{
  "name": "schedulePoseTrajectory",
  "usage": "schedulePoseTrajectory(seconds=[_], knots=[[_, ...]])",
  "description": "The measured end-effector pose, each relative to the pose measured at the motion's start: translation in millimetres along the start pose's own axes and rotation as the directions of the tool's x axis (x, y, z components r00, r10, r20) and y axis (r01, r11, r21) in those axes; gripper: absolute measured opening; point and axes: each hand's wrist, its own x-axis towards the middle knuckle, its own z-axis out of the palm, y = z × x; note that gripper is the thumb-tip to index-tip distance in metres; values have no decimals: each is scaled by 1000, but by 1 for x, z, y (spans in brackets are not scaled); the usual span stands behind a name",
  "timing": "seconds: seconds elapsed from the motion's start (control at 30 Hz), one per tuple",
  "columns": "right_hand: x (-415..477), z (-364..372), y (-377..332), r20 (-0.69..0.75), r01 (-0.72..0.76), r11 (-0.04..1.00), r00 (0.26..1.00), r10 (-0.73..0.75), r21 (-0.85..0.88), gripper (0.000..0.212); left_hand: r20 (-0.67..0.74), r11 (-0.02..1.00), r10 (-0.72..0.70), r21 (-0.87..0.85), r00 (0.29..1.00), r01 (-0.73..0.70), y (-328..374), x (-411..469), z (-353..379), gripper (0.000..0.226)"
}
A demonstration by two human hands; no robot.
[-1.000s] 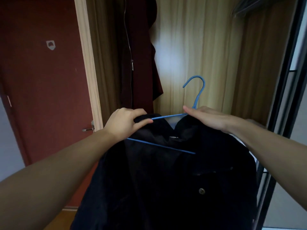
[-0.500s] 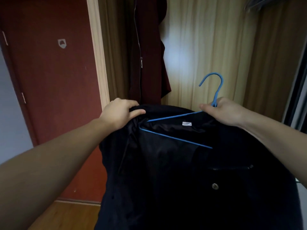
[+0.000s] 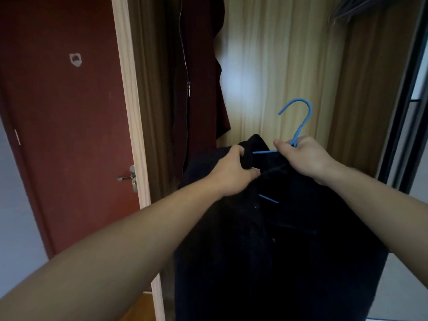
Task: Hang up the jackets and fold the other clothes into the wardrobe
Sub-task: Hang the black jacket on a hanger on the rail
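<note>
A dark navy jacket [image 3: 273, 246] hangs in front of me on a blue wire hanger [image 3: 298, 121], whose hook points up and left. My left hand [image 3: 231, 174] grips the jacket's collar and left shoulder, bunching the cloth. My right hand [image 3: 303, 158] grips the hanger at the base of its hook, over the jacket's right shoulder. Most of the hanger's frame is hidden inside the jacket; short blue pieces show between my hands. The open wardrobe [image 3: 289, 66] with a pale wooden back is straight ahead.
A dark red zipped jacket [image 3: 196, 77] hangs at the wardrobe's left side. A red door [image 3: 64, 112] with a metal handle [image 3: 129, 177] stands to the left. The dark frame of a sliding door [image 3: 410, 112] is at the right. Grey hangers [image 3: 354, 5] show at top right.
My hands have come closer together. The left hand has gathered the collar inward, closing the jacket's front over the hanger. The view has shifted left and back.
</note>
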Motion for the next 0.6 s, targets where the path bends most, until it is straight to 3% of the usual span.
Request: schedulePoseTrajectory(seconds=[0.13,0.27,0.3,0.37,0.4,0.43,0.5,0.6], knots=[[1,-13,7,0,-64,990,998,65,127,67,207,989,35,136,978,-64,-20,-3,-7,47],[1,-22,8,39,-83,980,996,77,181,72,420,934,-51,341,906,-106,-28,5,-24,31],[1,-23,7,42,-84,979,996,78,188,72,388,937,-27,331,921,-111,-22,8,-30,29],[0,-24,5,42,-85,978,996,78,192,70,87,959,136,237,987,-153,-8,17,-44,25],[-1,-24,4,41,-81,978,996,75,191,70,-65,939,255,256,965,-231,-1,25,-49,16],[-1,-25,3,45,-76,978,997,69,192,70,-109,898,344,329,933,-293,6,33,-53,24],[-3,-25,1,51,-69,979,997,60,194,66,90,802,317,506,944,-318,14,51,-53,52],[-8,-28,-2,64,-62,979,997,50,193,50,320,755,179,562,930,-339,19,66,-45,32]])
